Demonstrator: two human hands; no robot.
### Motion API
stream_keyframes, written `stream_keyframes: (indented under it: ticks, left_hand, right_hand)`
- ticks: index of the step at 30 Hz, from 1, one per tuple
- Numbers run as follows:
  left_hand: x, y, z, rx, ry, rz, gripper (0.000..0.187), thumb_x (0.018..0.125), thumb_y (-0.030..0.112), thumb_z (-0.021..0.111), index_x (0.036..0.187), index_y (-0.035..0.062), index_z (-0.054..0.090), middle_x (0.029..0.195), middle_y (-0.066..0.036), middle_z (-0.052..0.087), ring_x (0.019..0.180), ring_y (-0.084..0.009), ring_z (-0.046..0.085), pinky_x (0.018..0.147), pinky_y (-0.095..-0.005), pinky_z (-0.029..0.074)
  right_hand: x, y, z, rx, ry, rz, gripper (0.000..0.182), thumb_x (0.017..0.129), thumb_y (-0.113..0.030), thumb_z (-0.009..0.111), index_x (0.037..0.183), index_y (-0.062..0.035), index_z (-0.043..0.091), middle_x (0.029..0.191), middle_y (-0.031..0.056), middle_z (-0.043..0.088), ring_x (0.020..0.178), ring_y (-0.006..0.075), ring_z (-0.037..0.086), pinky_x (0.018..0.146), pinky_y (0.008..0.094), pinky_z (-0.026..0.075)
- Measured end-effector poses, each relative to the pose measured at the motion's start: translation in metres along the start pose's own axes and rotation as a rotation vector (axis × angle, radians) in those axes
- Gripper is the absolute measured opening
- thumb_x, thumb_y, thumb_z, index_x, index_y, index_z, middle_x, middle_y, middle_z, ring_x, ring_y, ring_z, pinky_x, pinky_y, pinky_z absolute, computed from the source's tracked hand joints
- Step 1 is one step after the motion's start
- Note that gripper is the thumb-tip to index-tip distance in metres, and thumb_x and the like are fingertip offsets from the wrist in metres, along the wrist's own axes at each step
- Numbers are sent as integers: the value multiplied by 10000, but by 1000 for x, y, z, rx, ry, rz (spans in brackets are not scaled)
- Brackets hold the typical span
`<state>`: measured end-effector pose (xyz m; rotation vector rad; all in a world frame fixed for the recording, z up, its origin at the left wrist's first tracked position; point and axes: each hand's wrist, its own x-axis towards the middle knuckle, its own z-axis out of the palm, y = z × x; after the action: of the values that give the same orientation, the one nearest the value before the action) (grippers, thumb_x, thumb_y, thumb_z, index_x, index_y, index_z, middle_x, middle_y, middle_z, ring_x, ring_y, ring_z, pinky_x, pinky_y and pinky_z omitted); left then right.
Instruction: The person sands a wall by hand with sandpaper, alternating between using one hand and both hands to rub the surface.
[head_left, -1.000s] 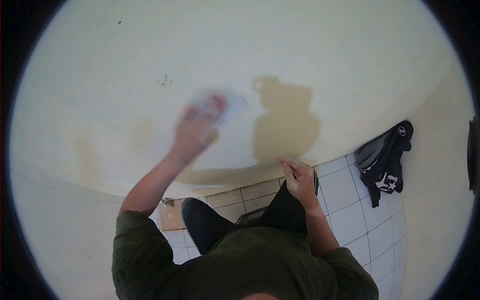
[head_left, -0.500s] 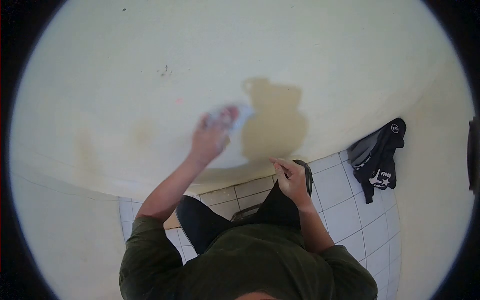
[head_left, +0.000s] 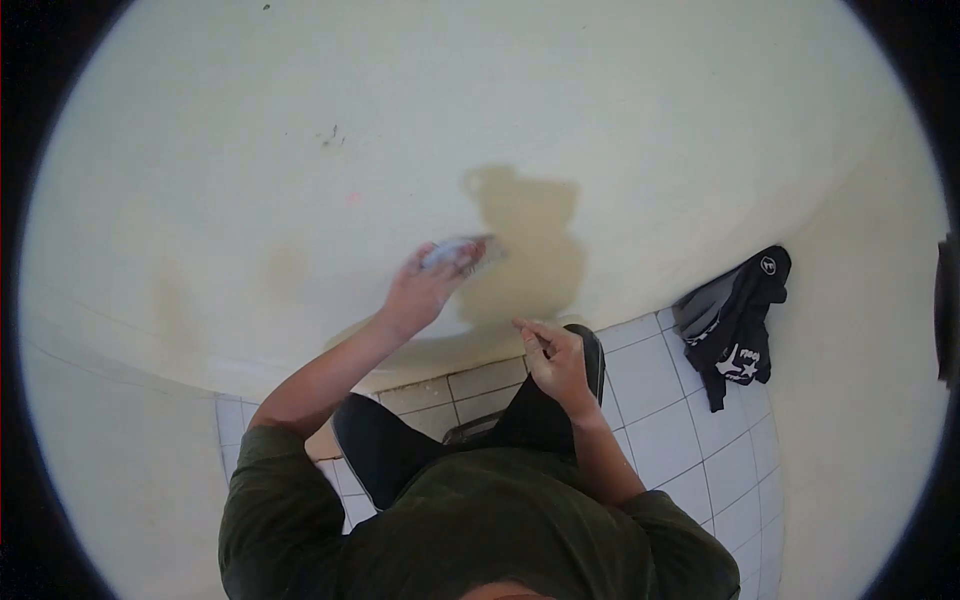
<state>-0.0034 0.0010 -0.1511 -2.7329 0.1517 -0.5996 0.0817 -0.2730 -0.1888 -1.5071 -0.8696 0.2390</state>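
Currently, the left hand [head_left: 425, 290] is stretched out to the wall [head_left: 400, 90], its fingers gripping a whitish-blue wad [head_left: 452, 254] with a reddish patch near one end. The wad is a little blurred, so whether it is cloth, paper or plastic cannot be told. It lies at the wall's lower part, its right end reaching over the left edge of a tan shadow [head_left: 535, 250]. A faint pink spot [head_left: 354, 197] and some small dark marks [head_left: 331, 137] show on the wall, up and to the left of the wad. Lower down, the right hand [head_left: 557, 362] hangs in front of the wall's foot with thumb and forefinger drawn close together; whether anything thin sits between them is impossible to tell. Dark trousers [head_left: 385, 440] and a green shirt [head_left: 500, 520] show below. Off to the right, a black and grey jacket [head_left: 745, 320] lies against the wall, partly on the white floor tiles [head_left: 655, 425].
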Motion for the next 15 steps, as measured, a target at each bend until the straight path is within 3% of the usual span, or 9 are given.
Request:
stream_keyframes:
  ticks: [2, 3, 5, 8, 9, 12, 13, 15]
  left_hand:
    - [26, -17, -50, 44, 91, -300, 587, 838, 96, 565, 1419, 176, 543, 1464, -63, 547, 1338, -183, 523, 989, -585, 454]
    - [47, -32, -91, 168, 218, -425, 617, 815, 44, 545, 1423, 148, 539, 1498, -83, 520, 1380, -240, 491, 1076, -622, 357]
    - [78, -58, -170, 413, 562, -614, 732, 762, -11, 518, 1488, 74, 483, 1582, -115, 423, 1473, -309, 373, 1198, -626, 58]
    - [86, -82, -201, 359, 724, -552, 752, 750, -5, 530, 1496, 61, 475, 1582, -124, 421, 1476, -325, 364, 1199, -616, 121]
    - [85, -82, -182, 271, 746, -446, 723, 751, -6, 531, 1470, 69, 511, 1557, -117, 455, 1457, -319, 393, 1195, -588, 195]
    - [57, -37, -93, 151, 413, -310, 702, 759, 33, 567, 1453, 134, 544, 1522, -67, 500, 1400, -253, 464, 1126, -552, 317]
    - [42, -24, -65, 91, 300, -211, 700, 763, 52, 581, 1453, 161, 549, 1508, -48, 516, 1382, -221, 483, 1098, -543, 345]
    - [34, -11, -67, 178, 214, -169, 711, 765, 72, 593, 1465, 187, 539, 1506, -31, 519, 1386, -185, 476, 1099, -531, 337]
  right_hand:
    - [1, -2, 1, 48, 20, -2, 198, 959, -46, 631, 1114, 41, 718, 1011, 184, 749, 895, 206, 729, 801, 273, 550]
    - [1, -3, 2, 73, 27, -2, 190, 941, -38, 642, 1100, 29, 722, 1011, 207, 746, 901, 251, 752, 809, 288, 563]
    - [5, -10, -2, 19, -6, 3, 195, 940, -35, 642, 1106, 30, 720, 1024, 211, 745, 927, 248, 750, 837, 290, 561]
    - [10, -16, -1, 18, 4, -19, 200, 939, -32, 640, 1112, 31, 718, 1029, 210, 745, 960, 246, 747, 866, 296, 559]
    - [12, -17, 0, 32, 15, -34, 201, 939, -31, 640, 1113, 31, 718, 1029, 209, 746, 970, 246, 745, 873, 299, 559]
    - [13, -11, 4, 57, 23, -54, 201, 937, -19, 638, 1114, 32, 716, 1024, 202, 746, 987, 241, 742, 890, 304, 560]
    - [12, -11, 6, 57, 12, -53, 203, 957, -36, 630, 1125, 38, 716, 1024, 177, 747, 952, 197, 722, 847, 280, 544]
    - [8, -12, 5, 49, -11, -51, 215, 997, -69, 615, 1145, 51, 714, 1024, 127, 748, 881, 109, 683, 762, 231, 513]
